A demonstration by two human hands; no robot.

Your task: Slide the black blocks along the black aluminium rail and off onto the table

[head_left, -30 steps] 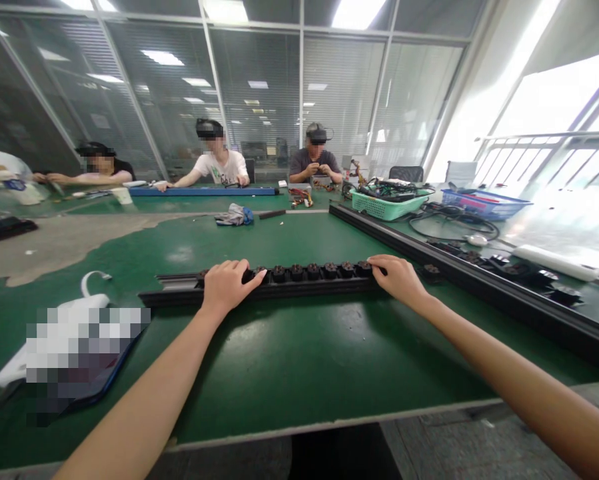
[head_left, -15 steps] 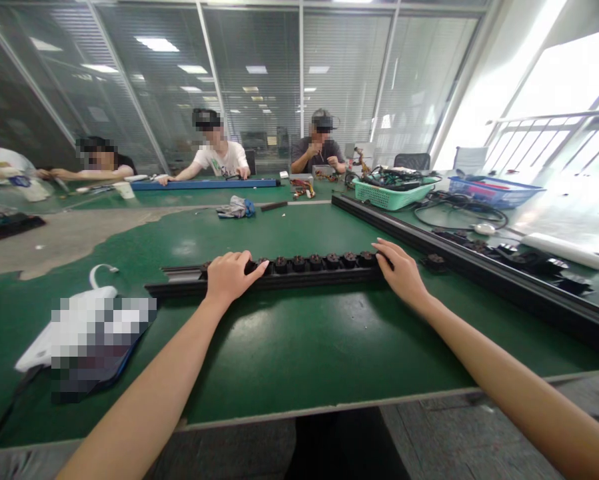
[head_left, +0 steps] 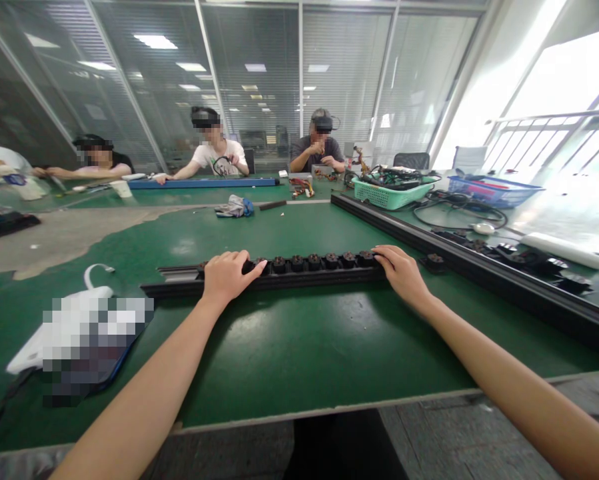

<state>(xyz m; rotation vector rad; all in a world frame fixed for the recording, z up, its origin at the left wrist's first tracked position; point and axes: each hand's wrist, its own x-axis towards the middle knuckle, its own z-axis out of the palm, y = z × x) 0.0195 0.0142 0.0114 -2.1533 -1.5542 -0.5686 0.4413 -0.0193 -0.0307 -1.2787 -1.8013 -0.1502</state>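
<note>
A long black rail (head_left: pixel 304 279) lies across the green table in front of me, with several black round socket modules (head_left: pixel 313 261) seated in a row along its top. My left hand (head_left: pixel 225 277) rests over the rail left of the row, fingers curled on it, index finger stretched toward the modules. My right hand (head_left: pixel 403 273) grips the rail's right end, fingers closed over the last module.
A longer black rail (head_left: pixel 479 273) runs diagonally at right, carrying loose modules. Behind it stand a green basket (head_left: pixel 389 197) of cables and a blue basket (head_left: pixel 489 193). A white device and cable (head_left: pixel 94 293) lie at left. Several people work at the far table side.
The view has shifted down slightly. Both hands stay on the rail; the right hand's fingers have curled a little more over its end.
</note>
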